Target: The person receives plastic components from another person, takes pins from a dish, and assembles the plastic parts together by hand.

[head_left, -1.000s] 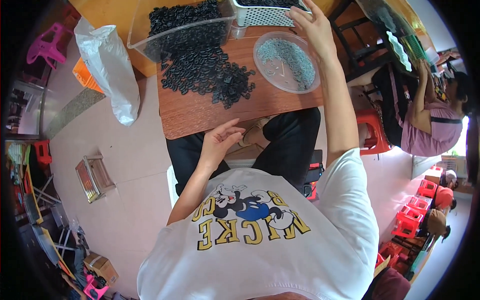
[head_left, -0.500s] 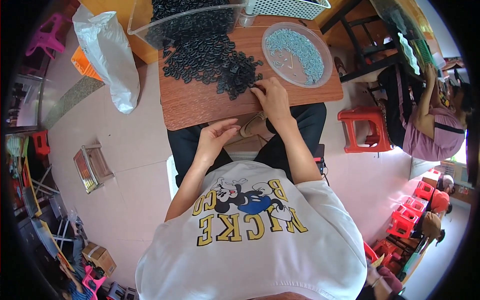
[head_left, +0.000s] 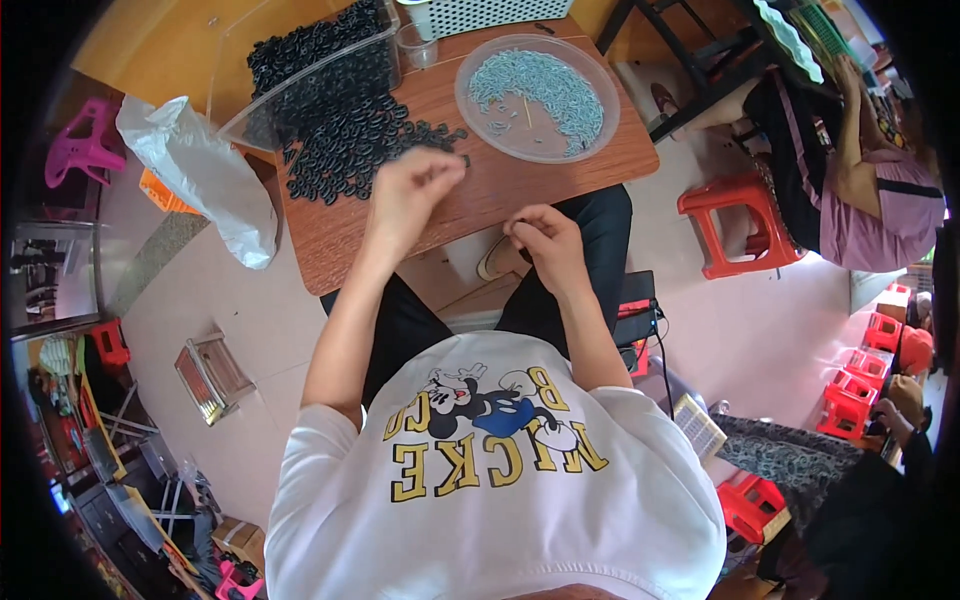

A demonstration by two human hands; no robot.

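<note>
Left hand [head_left: 412, 195] over the near edge of the black parts pile [head_left: 345, 160], blurred; fingers curled in, a dark speck by the tips, cannot tell whether gripped. Right hand [head_left: 555, 250] at the near edge of the brown table [head_left: 335, 245], thumb and finger pinching a small black piece [head_left: 519, 223], mostly covered by fingertips. Clear bin [head_left: 240, 128] behind pile; far end hard to trace. White basket [head_left: 490, 14] cut off by upper edge, contents unseen.
</note>
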